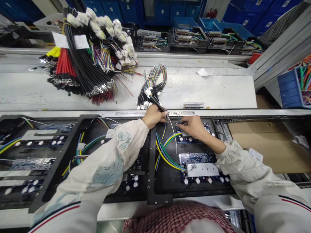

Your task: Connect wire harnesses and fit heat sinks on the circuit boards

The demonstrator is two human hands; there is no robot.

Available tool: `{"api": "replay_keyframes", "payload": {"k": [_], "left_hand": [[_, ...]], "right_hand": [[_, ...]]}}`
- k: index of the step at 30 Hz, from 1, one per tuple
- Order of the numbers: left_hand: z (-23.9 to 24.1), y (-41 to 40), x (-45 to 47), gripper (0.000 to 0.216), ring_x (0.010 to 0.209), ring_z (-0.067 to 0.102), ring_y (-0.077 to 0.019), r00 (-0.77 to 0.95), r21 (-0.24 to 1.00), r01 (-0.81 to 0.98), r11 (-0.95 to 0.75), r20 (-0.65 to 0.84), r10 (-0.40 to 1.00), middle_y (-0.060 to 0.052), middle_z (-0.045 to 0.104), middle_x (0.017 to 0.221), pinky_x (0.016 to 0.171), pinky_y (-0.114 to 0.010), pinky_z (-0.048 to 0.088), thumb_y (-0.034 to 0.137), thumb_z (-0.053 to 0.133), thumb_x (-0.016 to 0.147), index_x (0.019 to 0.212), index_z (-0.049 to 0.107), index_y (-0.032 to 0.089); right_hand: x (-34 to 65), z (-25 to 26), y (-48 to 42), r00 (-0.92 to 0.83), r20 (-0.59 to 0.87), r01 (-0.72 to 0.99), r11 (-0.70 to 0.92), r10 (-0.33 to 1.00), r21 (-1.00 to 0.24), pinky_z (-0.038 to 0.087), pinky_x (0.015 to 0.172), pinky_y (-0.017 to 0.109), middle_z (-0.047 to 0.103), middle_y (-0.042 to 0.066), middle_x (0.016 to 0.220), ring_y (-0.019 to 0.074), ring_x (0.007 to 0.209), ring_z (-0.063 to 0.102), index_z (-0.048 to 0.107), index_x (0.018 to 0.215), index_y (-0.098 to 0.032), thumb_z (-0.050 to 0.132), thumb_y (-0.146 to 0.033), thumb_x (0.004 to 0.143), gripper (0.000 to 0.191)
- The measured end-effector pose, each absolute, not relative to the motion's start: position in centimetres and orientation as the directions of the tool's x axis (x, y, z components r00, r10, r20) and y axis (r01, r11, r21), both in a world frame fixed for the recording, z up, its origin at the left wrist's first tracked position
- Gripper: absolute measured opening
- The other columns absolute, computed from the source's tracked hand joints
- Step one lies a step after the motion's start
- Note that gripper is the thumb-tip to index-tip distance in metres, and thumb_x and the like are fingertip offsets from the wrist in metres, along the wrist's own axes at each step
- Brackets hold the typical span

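Observation:
My left hand [155, 116] is closed around a black-sheathed cable [157, 103] with thin coloured wires coming out of its end. A white wire [174, 132] from it hangs down over the black tray [167, 184]. Farther right, my right hand [193, 127] pinches thin wires at the left end of the upper circuit board [187, 139]; its fingertips partly hide them. Below lies a second circuit board [198, 158] with a silver metal plate [202, 170]. Thick yellow, green and blue wires [166, 155] curve from both boards toward the tray's left side.
Behind my hands lies a bundle of similar cables [157, 77]. A large heap of black cables [81, 64] with white connectors is at the back left. A steel ruler [131, 113] runs along the bench edge. More trays with boards [41, 136] stand left; cardboard [262, 145] lies right.

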State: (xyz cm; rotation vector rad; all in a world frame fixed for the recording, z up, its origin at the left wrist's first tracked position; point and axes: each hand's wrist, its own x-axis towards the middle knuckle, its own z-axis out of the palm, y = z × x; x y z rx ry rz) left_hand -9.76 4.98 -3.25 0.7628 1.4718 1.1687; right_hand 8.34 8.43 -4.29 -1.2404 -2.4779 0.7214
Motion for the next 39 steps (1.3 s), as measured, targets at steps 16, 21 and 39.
{"api": "replay_keyframes", "payload": {"k": [16, 21, 39], "left_hand": [[-3.3, 5.1, -9.7, 0.016, 0.048, 0.054, -0.0095, -0.277, 0.948, -0.138, 0.286, -0.314, 0.908, 0.002, 0.052, 0.057, 0.046, -0.027, 0.054, -0.002, 0.063, 0.071, 0.065, 0.054, 0.01], [-3.9, 4.8, -9.3, 0.015, 0.048, 0.058, -0.0112, -0.305, 0.96, -0.132, 0.245, -0.275, 0.912, 0.002, 0.054, 0.057, 0.046, -0.026, 0.054, -0.001, 0.058, 0.075, 0.068, 0.052, 0.011], [-3.9, 4.7, -9.1, 0.015, 0.043, 0.055, -0.0094, -0.317, 0.969, -0.105, 0.222, -0.244, 0.917, 0.002, 0.054, 0.053, 0.043, -0.022, 0.051, 0.0, 0.058, 0.076, 0.066, 0.053, 0.009]], "right_hand": [[8.5, -1.9, 4.9, -0.734, -0.145, 0.642, 0.609, 0.663, -0.465, 0.032, 0.055, 0.027, 0.064, 0.003, 0.064, 0.0138, 0.057, 0.053, 0.065, 0.066, -0.019, 0.063, -0.036, 0.08, 0.023], [10.9, -1.0, 4.9, -0.783, -0.288, 0.566, 0.437, 0.552, -0.699, 0.036, 0.052, 0.024, 0.064, -0.001, 0.058, 0.0112, 0.052, 0.055, 0.067, 0.064, -0.02, 0.064, -0.028, 0.078, 0.016], [11.7, -5.8, 11.5, -0.448, -0.078, 0.746, 0.324, 0.891, -0.582, 0.043, 0.061, 0.029, 0.071, 0.005, 0.069, 0.0168, 0.065, 0.062, 0.074, 0.071, -0.017, 0.069, -0.031, 0.069, 0.016]]}}
